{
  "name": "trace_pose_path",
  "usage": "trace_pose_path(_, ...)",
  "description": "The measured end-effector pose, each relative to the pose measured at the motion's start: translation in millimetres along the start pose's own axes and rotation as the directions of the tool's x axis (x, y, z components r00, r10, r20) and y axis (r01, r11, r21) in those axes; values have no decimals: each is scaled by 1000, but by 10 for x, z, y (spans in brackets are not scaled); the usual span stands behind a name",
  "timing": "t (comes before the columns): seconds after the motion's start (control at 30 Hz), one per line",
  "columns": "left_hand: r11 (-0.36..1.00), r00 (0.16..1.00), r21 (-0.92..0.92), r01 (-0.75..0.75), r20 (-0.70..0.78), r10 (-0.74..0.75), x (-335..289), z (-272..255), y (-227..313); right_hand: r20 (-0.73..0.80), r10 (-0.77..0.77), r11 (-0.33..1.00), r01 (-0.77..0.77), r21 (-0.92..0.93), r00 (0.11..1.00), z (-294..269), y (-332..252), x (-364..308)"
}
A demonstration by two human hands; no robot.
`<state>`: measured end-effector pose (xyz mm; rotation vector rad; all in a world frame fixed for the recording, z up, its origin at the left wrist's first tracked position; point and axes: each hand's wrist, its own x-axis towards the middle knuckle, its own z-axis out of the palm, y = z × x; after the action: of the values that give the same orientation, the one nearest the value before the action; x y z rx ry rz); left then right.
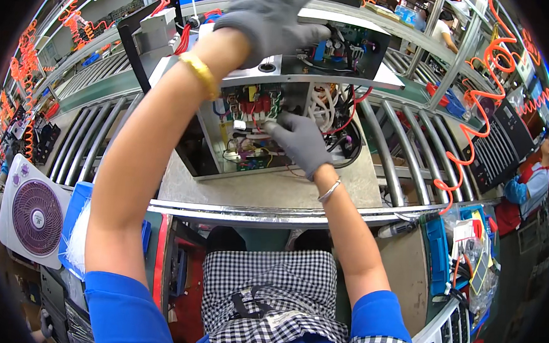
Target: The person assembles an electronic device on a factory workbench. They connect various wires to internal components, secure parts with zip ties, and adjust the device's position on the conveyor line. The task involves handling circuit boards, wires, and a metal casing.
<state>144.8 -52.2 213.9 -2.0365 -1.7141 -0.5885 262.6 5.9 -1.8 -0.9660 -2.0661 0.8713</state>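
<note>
An open metal chassis [202, 144] full of wiring and circuit parts lies in front of me. My left hand [266, 25], in a grey glove, is raised over the far upper part of the chassis with its fingers stretched out; I see nothing held in it. My right hand [302, 142], gloved the same way, reaches inside the chassis. Its thumb and fingertips come together by the red and green wired components [267, 104]; whatever they pinch is too small to make out. White wires [321, 105] run in a bundle just beyond that hand.
The chassis rests on a flat board [348, 191] over a roller conveyor [405, 160]. An orange coiled hose [463, 153] hangs at the right, above a power screwdriver [397, 229]. Blue bins [438, 245] stand at lower right, a fan [36, 218] at left. Other people work farther off.
</note>
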Motion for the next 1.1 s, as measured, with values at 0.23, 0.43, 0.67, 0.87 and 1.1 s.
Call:
trace_pose_path(0.23, 941, 835, -43, -337, -475, 277, -742, 498, -722, -158, -72, 985, 95, 144, 985, -80, 130, -99)
trace_pose_path(0.43, 960, 955, -46, -275, 102, 279, -1366, 1159, -382, 183, -12, 910, -65, 409, 983, 114, 55, -256)
trace_pose_path(0.67, 908, 909, 38, -417, 26, 416, -1312, 1244, -475, 191, -74, 937, 3, 350, 979, -198, -76, -389)
trace_pose_path(0.87, 948, 948, 3, -318, -26, 318, -1155, 1390, -569, 157, -108, 994, 104, 36, 982, -266, 214, -170)
trace_pose_path(1.1, 944, 956, -164, -286, -112, 270, -1243, 1390, -722, -2, -128, 942, 122, 314, 992, 19, 272, -261)
